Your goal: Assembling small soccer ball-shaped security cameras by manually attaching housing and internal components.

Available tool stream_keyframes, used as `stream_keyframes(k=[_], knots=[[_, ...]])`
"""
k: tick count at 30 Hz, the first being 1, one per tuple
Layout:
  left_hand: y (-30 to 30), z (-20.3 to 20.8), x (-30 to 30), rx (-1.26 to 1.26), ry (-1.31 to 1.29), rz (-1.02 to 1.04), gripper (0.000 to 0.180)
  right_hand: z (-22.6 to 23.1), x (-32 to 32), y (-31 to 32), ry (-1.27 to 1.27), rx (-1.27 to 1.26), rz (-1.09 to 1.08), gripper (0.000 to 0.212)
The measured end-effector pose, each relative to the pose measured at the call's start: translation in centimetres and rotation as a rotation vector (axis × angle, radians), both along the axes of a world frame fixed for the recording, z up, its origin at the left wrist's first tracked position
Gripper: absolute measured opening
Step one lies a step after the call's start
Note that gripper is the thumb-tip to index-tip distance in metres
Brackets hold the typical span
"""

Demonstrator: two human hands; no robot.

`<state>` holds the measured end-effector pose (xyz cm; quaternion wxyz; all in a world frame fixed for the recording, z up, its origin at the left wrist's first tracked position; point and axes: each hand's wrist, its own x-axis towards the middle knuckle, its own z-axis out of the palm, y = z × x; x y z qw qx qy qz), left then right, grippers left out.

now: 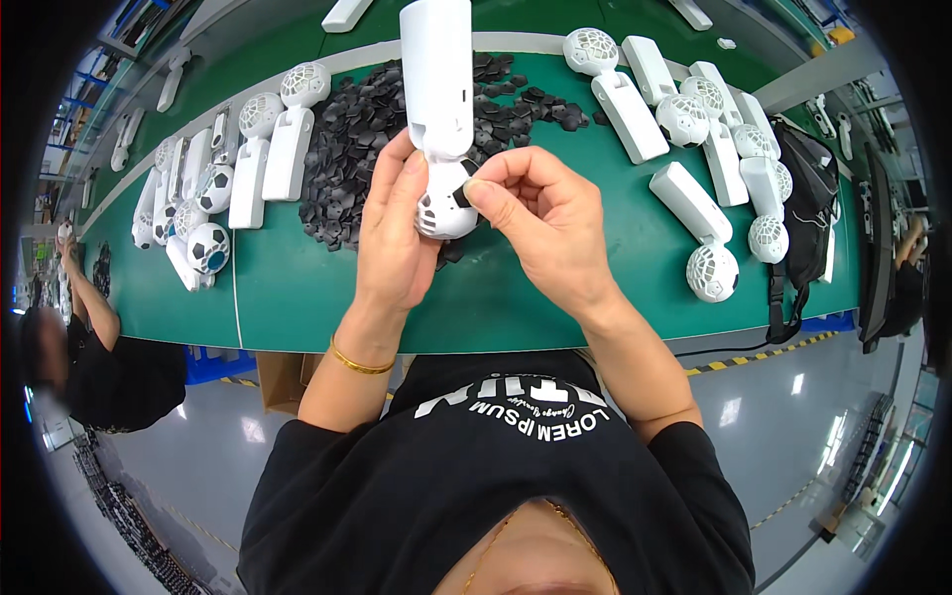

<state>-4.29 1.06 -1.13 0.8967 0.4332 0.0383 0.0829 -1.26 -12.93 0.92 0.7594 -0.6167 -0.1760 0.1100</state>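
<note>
My left hand (395,223) is wrapped round the neck of a white ball-headed device (436,79), whose long rectangular body points away from me. Its round head (443,216), with slots in its lower side, hangs toward me. At the right side of that head, my right hand (555,223) pinches a small black patch (460,195) between thumb and fingertips. The patch lies against the ball's surface; its far edge is partly covered by my fingers. Behind my hands spreads a heap of loose black patches (342,149) on the green table (476,307).
Several similar white devices (288,154) lie at the left, some with black-patched balls (208,248). More white devices (630,119) lie at the right, beside a black bag (805,188). A co-worker (109,337) is at the far left. A cardboard box (283,380) stands below the table edge.
</note>
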Motion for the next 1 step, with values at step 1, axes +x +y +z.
stream_keyframes(k=[1], knots=[[0.03,-0.02,-0.08,-0.001,0.000,0.002,0.037,-0.05,-0.07,0.07,-0.013,-0.033,-0.006,0.013]])
